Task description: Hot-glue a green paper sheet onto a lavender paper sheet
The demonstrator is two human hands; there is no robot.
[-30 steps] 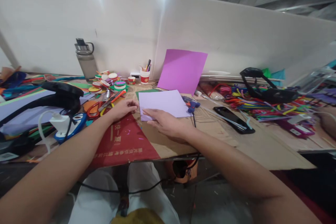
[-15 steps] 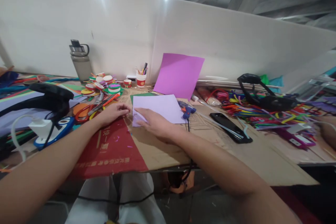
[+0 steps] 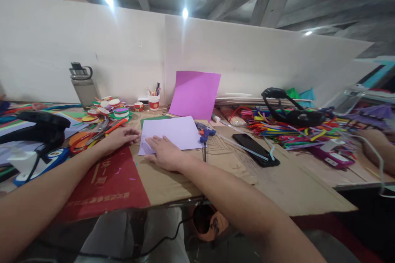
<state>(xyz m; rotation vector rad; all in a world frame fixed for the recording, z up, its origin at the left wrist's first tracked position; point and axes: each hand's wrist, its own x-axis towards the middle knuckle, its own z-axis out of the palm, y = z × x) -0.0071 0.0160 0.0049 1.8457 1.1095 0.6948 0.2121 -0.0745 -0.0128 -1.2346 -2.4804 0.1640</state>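
Observation:
A pale lavender sheet of paper (image 3: 182, 131) lies on the cardboard in front of me, over a green sheet (image 3: 154, 121) that shows behind its far left part. My right hand (image 3: 165, 153) rests on the lavender sheet's near left part, fingers spread and palm down. Just left of the sheet is my left hand (image 3: 121, 139), open with loosely bent fingers and nothing visible in them. A blue glue gun (image 3: 206, 132) lies against the sheet's right edge, its black cord running toward me. Behind stands a bright purple sheet (image 3: 196, 94), leaning on the white partition.
Scissors (image 3: 78, 144), ribbon rolls (image 3: 120, 113) and a bottle (image 3: 82, 88) are on the left. A pen cup (image 3: 154, 102) stands at the back. Rightward are a phone (image 3: 254, 148), many pipe cleaners (image 3: 271, 125), a black headset (image 3: 296, 115) and another person's arm (image 3: 378, 146).
My right hand has gone from a pointing-like pose over the lavender sheet to lying spread on it. The left hand stays beside the sheet. My view has tilted up and shifted right.

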